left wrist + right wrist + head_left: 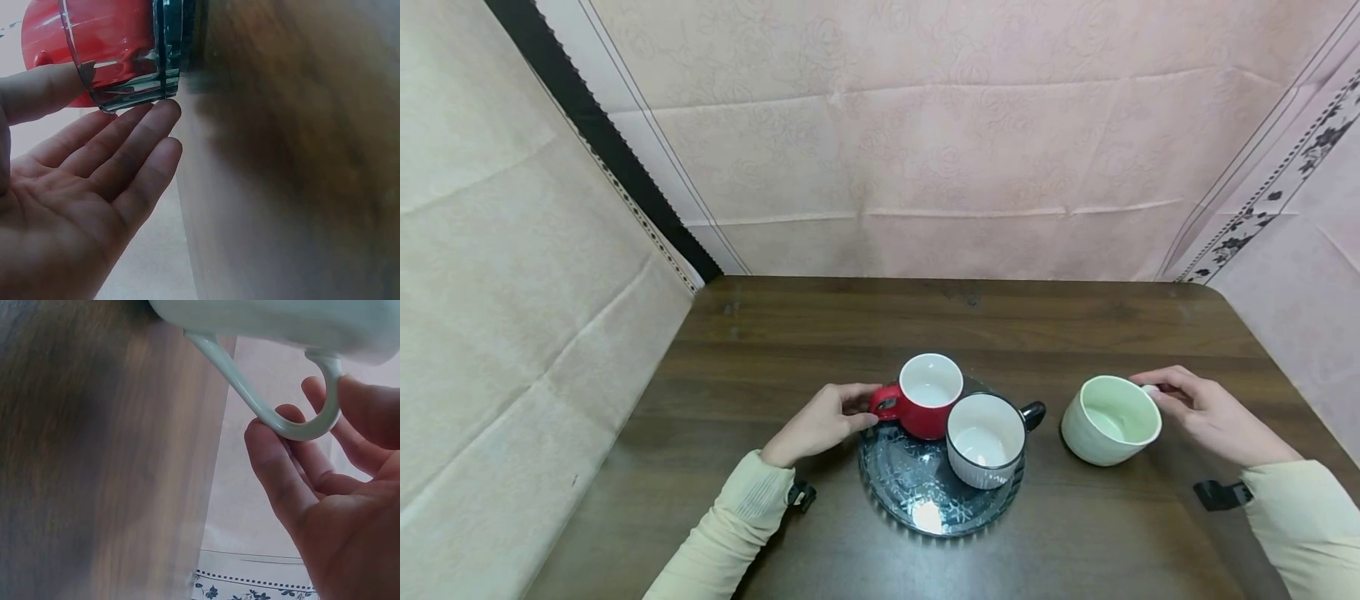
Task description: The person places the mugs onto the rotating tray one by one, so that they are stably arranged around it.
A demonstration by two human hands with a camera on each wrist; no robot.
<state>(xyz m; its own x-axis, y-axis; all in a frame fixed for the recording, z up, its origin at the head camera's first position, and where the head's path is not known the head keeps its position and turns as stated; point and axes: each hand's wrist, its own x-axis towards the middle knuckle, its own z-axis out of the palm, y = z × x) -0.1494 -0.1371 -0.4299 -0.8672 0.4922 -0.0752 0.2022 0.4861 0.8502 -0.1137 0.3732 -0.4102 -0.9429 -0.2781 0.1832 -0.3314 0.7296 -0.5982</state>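
A round dark glass tray [898,490] with a ridged rim rests on the table. In it stand a red mug [922,417], white inside, and a white mug [983,477] with a black handle and dark rim. My left hand [823,423] is at the tray's left edge, beside the red mug's handle. In the left wrist view its thumb [47,92] is over the rim and its fingers touch the outer wall. To the right of the tray is a pale green mug [1097,433], whose handle [275,422] my right hand [1213,417] grips between thumb and fingers.
The brown wooden table [775,325] extends around the tray. Light patterned cloth [962,158] hangs beyond its far edge and along the sides. Some bare wood separates the tray and the green mug. A black wrist strap [1221,495] shows at the right sleeve.
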